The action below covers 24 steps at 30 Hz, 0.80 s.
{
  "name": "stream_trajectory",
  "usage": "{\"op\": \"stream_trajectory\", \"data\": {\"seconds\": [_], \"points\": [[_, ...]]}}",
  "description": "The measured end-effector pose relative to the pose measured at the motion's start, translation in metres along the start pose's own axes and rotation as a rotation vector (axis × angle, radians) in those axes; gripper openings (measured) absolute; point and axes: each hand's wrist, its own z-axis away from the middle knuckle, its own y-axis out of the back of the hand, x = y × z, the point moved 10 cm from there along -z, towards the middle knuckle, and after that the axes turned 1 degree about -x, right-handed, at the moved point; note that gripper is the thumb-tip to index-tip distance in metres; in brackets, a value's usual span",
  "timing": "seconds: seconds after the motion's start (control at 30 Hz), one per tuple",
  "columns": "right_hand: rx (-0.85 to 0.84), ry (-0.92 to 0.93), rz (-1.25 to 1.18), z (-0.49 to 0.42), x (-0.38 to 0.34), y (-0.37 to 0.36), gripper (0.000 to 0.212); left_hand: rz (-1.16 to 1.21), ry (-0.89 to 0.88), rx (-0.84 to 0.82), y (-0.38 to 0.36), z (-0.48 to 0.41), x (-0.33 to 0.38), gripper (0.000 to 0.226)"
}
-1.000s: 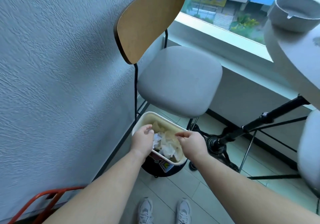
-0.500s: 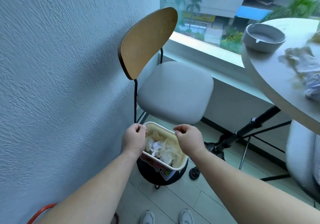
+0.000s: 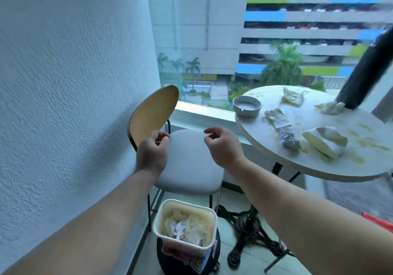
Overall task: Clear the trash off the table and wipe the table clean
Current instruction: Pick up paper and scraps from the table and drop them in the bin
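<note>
My left hand (image 3: pixel 152 153) and my right hand (image 3: pixel 223 147) hang in the air above the grey chair seat and hold nothing. The left is curled into a fist; the right's fingers are loosely curled. Below them on the floor stands a white trash bin (image 3: pixel 158 217) with crumpled tissues (image 3: pixel 185 230) inside. The round table (image 3: pixel 319 170) to the right carries trash: a crumpled paper (image 3: pixel 273 114), a rolled wrapper (image 3: pixel 288 136), a yellowish-white wrapper (image 3: pixel 325 142) and two tissues (image 3: pixel 292 98) (image 3: pixel 330 107). Yellowish stains (image 3: pixel 371 142) mark the tabletop.
A grey ashtray (image 3: pixel 246 106) sits at the table's left edge. The chair (image 3: pixel 189 164) with a wooden backrest (image 3: pixel 153 113) stands against the textured wall (image 3: pixel 63 104). The table's black base (image 3: pixel 251 228) is beside the bin. A dark post (image 3: pixel 365 72) rises from the table.
Both hands rose from the bin's rim to above the chair seat. The view lifted, bringing the table's trash and the buildings outside into sight.
</note>
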Motion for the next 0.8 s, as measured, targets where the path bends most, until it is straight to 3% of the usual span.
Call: {"op": "stream_trajectory", "data": {"seconds": [0.13,0.37,0.53,0.67,0.8], "points": [[0.113,0.038,0.014,-0.001,-0.021,0.06,0.024,0.031,-0.164,-0.028,-0.015,-0.01,0.066,0.019],[0.302,0.02,0.031,0.003,-0.006,0.177,0.027,0.171,-0.227,-0.158,-0.097,-0.004,0.148,0.019],[0.35,0.003,0.075,0.001,0.024,0.256,0.032,0.188,-0.275,-0.241,-0.173,0.011,0.203,0.023],[0.392,-0.018,0.126,-0.01,0.055,0.32,0.033,0.196,-0.325,-0.297,-0.234,0.019,0.246,0.013],[0.423,-0.041,0.157,-0.023,0.088,0.365,0.033,0.191,-0.325,-0.4,-0.288,0.023,0.267,0.023]]}}
